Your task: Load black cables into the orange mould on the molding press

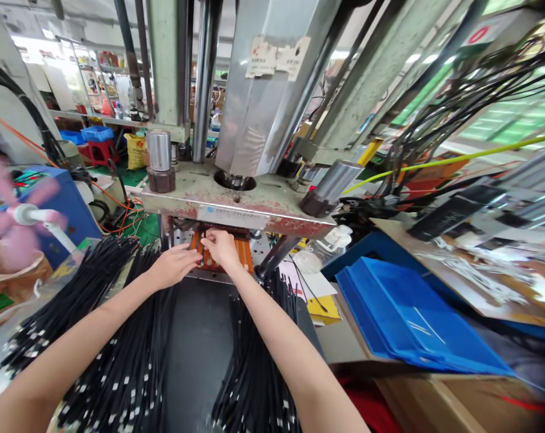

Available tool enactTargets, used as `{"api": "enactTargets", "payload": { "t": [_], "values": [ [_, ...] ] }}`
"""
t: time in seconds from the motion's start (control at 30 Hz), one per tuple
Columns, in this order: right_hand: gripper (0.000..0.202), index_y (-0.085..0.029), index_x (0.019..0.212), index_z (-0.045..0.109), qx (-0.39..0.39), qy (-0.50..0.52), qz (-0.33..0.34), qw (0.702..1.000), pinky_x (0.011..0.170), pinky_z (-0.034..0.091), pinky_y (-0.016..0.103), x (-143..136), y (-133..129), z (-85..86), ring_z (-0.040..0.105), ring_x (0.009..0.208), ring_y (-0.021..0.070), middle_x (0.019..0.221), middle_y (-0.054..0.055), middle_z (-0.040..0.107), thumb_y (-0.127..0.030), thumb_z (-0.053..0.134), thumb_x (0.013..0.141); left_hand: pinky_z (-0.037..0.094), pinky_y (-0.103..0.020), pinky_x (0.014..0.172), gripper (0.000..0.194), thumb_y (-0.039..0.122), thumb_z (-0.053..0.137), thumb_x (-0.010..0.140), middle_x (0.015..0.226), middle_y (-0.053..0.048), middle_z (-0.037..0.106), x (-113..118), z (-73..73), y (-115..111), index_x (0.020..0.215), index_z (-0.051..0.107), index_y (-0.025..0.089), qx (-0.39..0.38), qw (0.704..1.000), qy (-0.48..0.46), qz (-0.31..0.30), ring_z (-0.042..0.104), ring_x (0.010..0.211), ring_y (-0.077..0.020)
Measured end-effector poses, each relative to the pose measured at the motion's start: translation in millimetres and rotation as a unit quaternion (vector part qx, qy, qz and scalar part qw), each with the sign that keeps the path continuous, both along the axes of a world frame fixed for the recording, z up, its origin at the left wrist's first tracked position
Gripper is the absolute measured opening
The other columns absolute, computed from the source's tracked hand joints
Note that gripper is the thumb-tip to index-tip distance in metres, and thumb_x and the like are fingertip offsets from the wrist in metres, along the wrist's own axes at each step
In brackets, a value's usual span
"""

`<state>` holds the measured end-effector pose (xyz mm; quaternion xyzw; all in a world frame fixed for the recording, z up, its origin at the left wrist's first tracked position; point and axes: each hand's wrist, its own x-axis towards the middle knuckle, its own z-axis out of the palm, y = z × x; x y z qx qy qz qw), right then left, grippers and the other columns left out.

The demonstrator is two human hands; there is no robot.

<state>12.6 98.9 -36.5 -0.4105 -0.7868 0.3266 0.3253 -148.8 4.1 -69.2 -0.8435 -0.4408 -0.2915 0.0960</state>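
An orange-brown mould plate (242,249) lies on the press bed beneath the machine's heavy green-grey crosshead (236,204). My left hand (175,266) is at the plate's left front edge, its fingers stretched out towards the plate. Over the middle of the plate, my right hand (221,248) has its fingers bent together in a pinch; whatever is between them is too small to make out. Black cables with silvery connector ends lie in bundles on both sides: a large left bundle (119,355) under my left forearm, and a right bundle (254,367) beside my right forearm.
Steel columns and a large metal ram (258,102) rise above the plate. A pink fan (22,210) stands at left. To the right are a clear plastic bottle (335,240), blue trays (402,313), a cardboard box (479,397) and a board with white cables (470,270).
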Motion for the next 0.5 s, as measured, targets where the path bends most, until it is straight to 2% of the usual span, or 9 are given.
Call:
{"api": "enactTargets", "payload": {
  "t": [0.13, 0.27, 0.33, 0.4, 0.5],
  "values": [
    [0.009, -0.022, 0.080, 0.066, 0.031, -0.019, -0.019, 0.999, 0.074, 0.047, 0.024, 7, -11, 2.1, 0.066, 0.074, 0.0150, 0.073, -0.001, 0.070, -0.016, 0.059, 0.078, 0.042, -0.042, 0.107, 0.036, 0.028, 0.047, 0.095, 0.130, -0.012, 0.061, 5, 3.6, -16, 0.128, 0.057, 0.016, -0.036, 0.997, 0.064, 0.013, 0.055, 0.123, -0.0228],
    [0.011, -0.021, 0.083, 0.068, 0.046, -0.045, -0.018, 0.998, 0.077, 0.047, 0.026, 1, 1, -0.1, 0.065, 0.075, 0.0154, 0.079, 0.000, 0.071, -0.015, 0.060, 0.076, 0.039, -0.042, 0.105, 0.055, 0.045, 0.044, 0.094, 0.144, -0.013, 0.047, 5, 21.1, -21, 0.141, 0.043, 0.018, -0.115, 0.988, 0.102, 0.022, 0.044, 0.133, -0.0248],
    [0.009, -0.020, 0.083, 0.069, 0.073, -0.083, -0.045, 0.993, 0.084, 0.046, 0.030, -4, 15, -1.1, 0.064, 0.083, 0.0188, 0.086, 0.004, 0.071, -0.017, 0.062, 0.078, 0.038, -0.040, 0.104, 0.053, 0.046, 0.036, 0.096, 0.145, -0.011, 0.046, 7, 28.6, -10, 0.141, 0.043, 0.020, -0.142, 0.983, 0.107, 0.035, 0.044, 0.133, -0.0229],
    [0.011, -0.019, 0.088, 0.069, 0.099, -0.123, -0.099, 0.983, 0.091, 0.043, 0.035, -5, 26, -1.9, 0.062, 0.095, 0.0230, 0.096, 0.008, 0.071, -0.020, 0.060, 0.081, 0.035, -0.040, 0.106, 0.051, 0.044, 0.031, 0.097, 0.146, -0.010, 0.045, 11, 31.1, 9, 0.140, 0.045, 0.020, -0.161, 0.980, 0.099, 0.065, 0.044, 0.133, -0.0221],
    [0.016, -0.017, 0.093, 0.068, 0.108, -0.174, -0.134, 0.970, 0.090, 0.042, 0.037, 1, 20, -3.2, 0.060, 0.099, 0.0251, 0.100, 0.013, 0.069, -0.022, 0.054, 0.087, 0.031, -0.038, 0.109, 0.049, 0.041, 0.029, 0.097, 0.143, -0.011, 0.049, 19, 28.0, 48, 0.135, 0.049, 0.016, -0.199, 0.971, 0.061, 0.117, 0.044, 0.132, -0.0212]
  ]
}}
